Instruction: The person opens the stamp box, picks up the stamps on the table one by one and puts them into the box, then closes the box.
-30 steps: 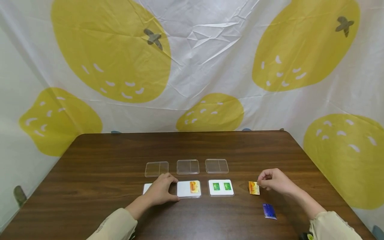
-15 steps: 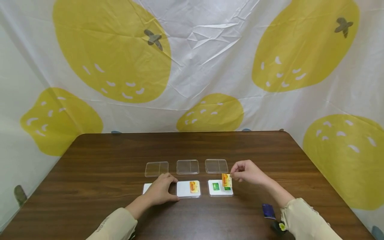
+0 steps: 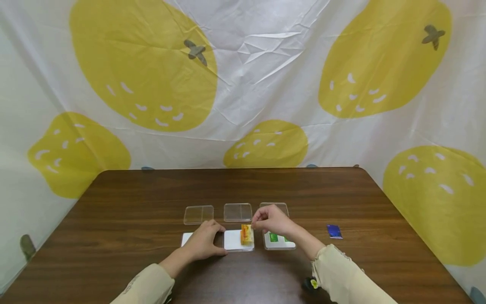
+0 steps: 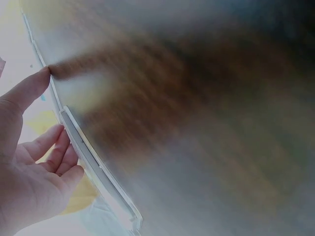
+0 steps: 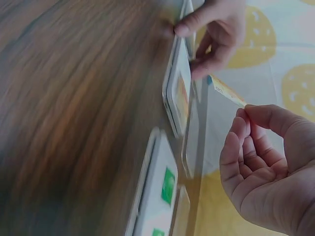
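Observation:
My right hand (image 3: 272, 219) pinches a small orange-and-yellow stamp (image 3: 244, 234) by its edge, between thumb and fingertips. In the head view the stamp overlaps the right part of the middle flat clear case (image 3: 232, 240), which has a white insert. The right wrist view shows the stamp (image 5: 228, 92) thin and nearly edge-on, above the case. My left hand (image 3: 204, 240) holds the middle case at its left end, thumb at the front edge and fingers at the back. Beneath that hand the left case (image 3: 186, 237) is mostly hidden. Green stamps (image 3: 274, 237) lie on the right case (image 3: 268, 247), partly behind my right hand.
Three clear lids (image 3: 237, 212) lie in a row behind the cases, the right one partly covered by my right hand. A dark blue stamp (image 3: 334, 231) lies on the brown table (image 3: 133, 219) at the right. A lemon-print curtain (image 3: 265, 97) hangs behind.
My right hand has carried the orange stamp leftward from the table's right side, past the right case, to the middle case. The blue stamp lies farther back than before. My left hand stays put.

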A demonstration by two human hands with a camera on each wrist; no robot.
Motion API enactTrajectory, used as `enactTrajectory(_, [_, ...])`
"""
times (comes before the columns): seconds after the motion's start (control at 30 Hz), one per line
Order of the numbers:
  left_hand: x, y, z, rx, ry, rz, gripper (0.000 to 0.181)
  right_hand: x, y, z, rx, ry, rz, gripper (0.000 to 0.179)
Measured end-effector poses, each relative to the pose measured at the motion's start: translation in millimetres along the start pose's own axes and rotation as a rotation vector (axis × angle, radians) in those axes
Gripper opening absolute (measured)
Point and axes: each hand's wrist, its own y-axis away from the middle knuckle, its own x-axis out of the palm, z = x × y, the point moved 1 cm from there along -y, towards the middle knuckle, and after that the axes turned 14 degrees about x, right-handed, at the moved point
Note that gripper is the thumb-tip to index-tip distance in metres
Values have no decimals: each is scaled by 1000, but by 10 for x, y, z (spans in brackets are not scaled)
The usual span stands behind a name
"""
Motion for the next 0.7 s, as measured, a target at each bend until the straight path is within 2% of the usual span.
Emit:
enactTrajectory(0.37, [-10,3,0,8,10,-10,52,307,-175,10,63,-37,-21,11])
enactTrajectory(0.57, [0,3,14,19,-1,-14,51,394,-236,-22,39,-44,-69,8])
enactTrajectory(0.7, [9,-1,18,20,1,-12,51,425,-246,-15,9,30,-129,5])
